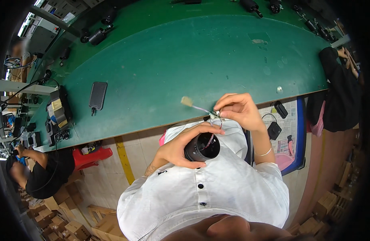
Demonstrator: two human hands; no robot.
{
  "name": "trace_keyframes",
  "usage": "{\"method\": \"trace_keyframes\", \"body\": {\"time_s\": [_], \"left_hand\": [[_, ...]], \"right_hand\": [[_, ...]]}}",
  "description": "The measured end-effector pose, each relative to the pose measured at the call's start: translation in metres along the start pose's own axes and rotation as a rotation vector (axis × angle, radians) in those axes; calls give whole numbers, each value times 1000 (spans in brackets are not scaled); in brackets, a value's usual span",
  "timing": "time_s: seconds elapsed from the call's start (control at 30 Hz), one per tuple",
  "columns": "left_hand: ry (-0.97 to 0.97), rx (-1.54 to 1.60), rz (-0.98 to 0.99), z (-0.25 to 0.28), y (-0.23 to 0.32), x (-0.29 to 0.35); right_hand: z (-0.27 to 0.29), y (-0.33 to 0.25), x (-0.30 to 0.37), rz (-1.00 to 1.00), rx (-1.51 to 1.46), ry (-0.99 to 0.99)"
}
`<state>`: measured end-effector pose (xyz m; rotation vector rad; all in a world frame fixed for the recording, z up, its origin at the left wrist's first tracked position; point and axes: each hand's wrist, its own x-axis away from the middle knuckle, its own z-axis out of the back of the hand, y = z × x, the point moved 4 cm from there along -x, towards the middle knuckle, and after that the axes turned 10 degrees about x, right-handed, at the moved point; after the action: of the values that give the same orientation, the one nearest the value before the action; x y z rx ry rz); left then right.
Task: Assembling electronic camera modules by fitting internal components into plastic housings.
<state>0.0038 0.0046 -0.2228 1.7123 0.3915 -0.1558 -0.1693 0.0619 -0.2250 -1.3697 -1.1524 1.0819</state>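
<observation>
At a green table [173, 68], the left hand [173, 148] grips a black cylinder [199, 149] containing wires [210, 140], the right hand [242, 111] a small part [214, 115].

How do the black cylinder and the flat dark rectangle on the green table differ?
Shape: the black cylinder is round with an open end; the flat dark rectangle is slim with rounded corners.
Pose: the cylinder is held in the left hand; the rectangle lies on the green table.
Detail: thin wire shows in the cylinder's opening; the rectangle has a short tab at one end.
Shared: both dark.
</observation>
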Motion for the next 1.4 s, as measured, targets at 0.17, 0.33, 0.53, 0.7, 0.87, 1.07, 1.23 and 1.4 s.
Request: {"method": "trace_keyframes", "body": {"time_s": [0.17,0.33,0.53,0.7,0.87,1.07,1.23,1.4], "left_hand": [[21,-102,-22,0,0,-5],[186,-38,49,-6,-5,0],[430,-96,209,-3,-9,3],[548,-205,132,-1,-15,1],[553,-413,37,0,-5,-9],[584,-530,-198,-1,-2,-12],[603,-515,-470,2,1,-21],[592,-530,-429,5,4,-18]], "right_hand": [[-6,38,4,-148,-422,73],[-2,46,7,-142,-500,152],[4,7,12,305,55,435],[-13,-19,19,527,275,400],[-27,-34,22,660,458,265],[-42,-49,27,659,722,202],[-51,-57,30,643,776,195],[-56,-66,33,706,841,237]]}}
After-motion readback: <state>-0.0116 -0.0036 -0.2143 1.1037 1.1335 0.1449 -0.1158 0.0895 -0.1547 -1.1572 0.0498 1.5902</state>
